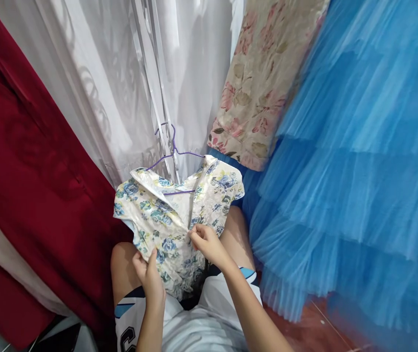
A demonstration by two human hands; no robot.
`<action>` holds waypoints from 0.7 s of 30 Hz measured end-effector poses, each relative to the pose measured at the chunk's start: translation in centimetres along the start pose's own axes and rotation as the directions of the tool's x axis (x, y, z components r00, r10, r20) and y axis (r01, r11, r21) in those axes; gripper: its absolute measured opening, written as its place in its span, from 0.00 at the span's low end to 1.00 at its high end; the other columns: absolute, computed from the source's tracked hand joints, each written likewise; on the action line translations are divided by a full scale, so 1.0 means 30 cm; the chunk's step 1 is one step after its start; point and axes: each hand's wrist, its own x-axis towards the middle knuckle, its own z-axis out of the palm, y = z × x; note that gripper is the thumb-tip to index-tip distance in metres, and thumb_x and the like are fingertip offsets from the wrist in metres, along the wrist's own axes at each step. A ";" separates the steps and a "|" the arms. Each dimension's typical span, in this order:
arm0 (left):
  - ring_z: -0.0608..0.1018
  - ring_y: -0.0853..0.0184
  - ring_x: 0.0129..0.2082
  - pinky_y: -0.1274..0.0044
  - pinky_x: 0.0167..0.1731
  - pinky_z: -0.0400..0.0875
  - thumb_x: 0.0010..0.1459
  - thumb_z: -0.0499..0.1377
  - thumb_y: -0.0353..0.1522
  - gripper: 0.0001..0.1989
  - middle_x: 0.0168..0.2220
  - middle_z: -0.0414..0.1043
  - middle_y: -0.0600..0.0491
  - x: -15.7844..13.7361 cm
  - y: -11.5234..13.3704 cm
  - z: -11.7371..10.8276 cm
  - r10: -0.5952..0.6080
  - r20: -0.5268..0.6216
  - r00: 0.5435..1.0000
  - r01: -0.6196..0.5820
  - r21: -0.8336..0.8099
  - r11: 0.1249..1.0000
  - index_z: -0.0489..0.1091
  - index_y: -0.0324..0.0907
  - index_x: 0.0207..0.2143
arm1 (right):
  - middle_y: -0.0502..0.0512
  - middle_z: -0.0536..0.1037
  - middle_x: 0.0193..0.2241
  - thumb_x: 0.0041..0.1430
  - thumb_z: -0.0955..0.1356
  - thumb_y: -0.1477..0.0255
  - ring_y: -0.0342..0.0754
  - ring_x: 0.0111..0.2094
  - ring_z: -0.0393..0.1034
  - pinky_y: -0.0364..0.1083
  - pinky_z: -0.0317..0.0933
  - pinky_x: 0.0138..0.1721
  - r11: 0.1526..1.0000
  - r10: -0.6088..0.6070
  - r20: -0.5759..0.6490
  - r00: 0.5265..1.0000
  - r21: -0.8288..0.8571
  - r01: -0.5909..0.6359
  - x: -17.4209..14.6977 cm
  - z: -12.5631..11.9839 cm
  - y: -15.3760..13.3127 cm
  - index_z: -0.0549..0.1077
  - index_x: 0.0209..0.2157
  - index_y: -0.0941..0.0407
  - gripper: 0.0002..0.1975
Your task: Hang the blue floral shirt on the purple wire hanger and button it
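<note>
A cream dress [168, 244] with blue and yellow flowers hangs on a purple wire hanger [189, 153] over my lap. Its back opening gapes in a V below the neckline. At the bottom of that V my right hand [206, 243] pinches the fabric edge between thumb and fingers; whatever small part lies in the pinch is hidden. My left hand [149, 274] grips the dress's left side, with the thumb on top and the fingers partly behind the cloth. Below my hands the rest of the dress bunches between my knees.
White sheer fabric with ribbons [153, 73] hangs ahead. Deep red cloth [29, 161] drapes on the left. To the right hang a pink-flowered garment [253, 98] and a tiered blue tulle skirt [348, 171]. Red floor tiles [304, 322] show at lower right.
</note>
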 end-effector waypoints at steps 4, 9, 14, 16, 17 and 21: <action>0.70 0.58 0.55 0.65 0.54 0.64 0.52 0.66 0.34 0.21 0.52 0.67 0.47 0.014 -0.011 -0.010 0.378 0.059 0.924 -0.381 0.220 0.898 0.64 0.44 0.48 | 0.47 0.68 0.16 0.63 0.64 0.65 0.41 0.18 0.60 0.41 0.51 0.22 0.998 -0.036 -0.047 0.998 0.054 0.039 -0.008 -0.010 -0.006 0.66 0.25 0.56 0.14; 0.75 0.62 0.44 0.71 0.45 0.69 0.59 0.60 0.34 0.13 0.44 0.71 0.48 -0.038 -0.015 0.105 0.185 0.595 0.782 -0.439 0.316 0.841 0.65 0.43 0.46 | 0.48 0.71 0.17 0.62 0.66 0.65 0.42 0.19 0.64 0.41 0.53 0.23 0.989 0.002 0.030 1.000 0.151 -0.007 -0.009 0.010 0.010 0.69 0.28 0.57 0.12; 0.75 0.65 0.34 0.75 0.38 0.68 0.62 0.54 0.32 0.03 0.32 0.72 0.53 -0.059 -0.017 0.188 0.137 0.717 0.683 -0.507 0.330 0.796 0.65 0.42 0.36 | 0.47 0.70 0.15 0.57 0.69 0.65 0.40 0.17 0.60 0.40 0.50 0.21 0.961 0.062 0.011 0.998 0.268 -0.063 -0.001 0.007 0.022 0.70 0.26 0.57 0.11; 0.75 0.66 0.32 0.76 0.36 0.67 0.62 0.54 0.32 0.03 0.30 0.71 0.54 -0.064 -0.008 0.190 0.142 0.740 0.657 -0.531 0.321 0.784 0.65 0.43 0.35 | 0.47 0.69 0.14 0.56 0.70 0.66 0.39 0.16 0.57 0.40 0.48 0.21 0.943 0.086 -0.036 0.996 0.325 -0.070 0.000 0.002 0.026 0.69 0.23 0.57 0.12; 0.75 0.66 0.32 0.76 0.36 0.67 0.62 0.55 0.33 0.04 0.30 0.71 0.54 -0.067 -0.002 0.188 0.147 0.747 0.649 -0.543 0.318 0.777 0.64 0.43 0.34 | 0.46 0.68 0.14 0.55 0.70 0.66 0.38 0.15 0.55 0.40 0.47 0.20 0.926 0.109 -0.050 0.993 0.367 -0.083 -0.001 0.001 0.028 0.68 0.22 0.57 0.13; 0.75 0.66 0.32 0.76 0.36 0.67 0.60 0.56 0.31 0.03 0.30 0.72 0.53 -0.084 0.007 0.177 0.166 0.739 0.653 -0.586 0.355 0.729 0.64 0.43 0.32 | 0.45 0.64 0.12 0.53 0.70 0.64 0.36 0.14 0.48 0.41 0.40 0.18 0.833 0.208 -0.061 0.976 0.535 -0.144 0.009 0.003 0.011 0.66 0.18 0.57 0.16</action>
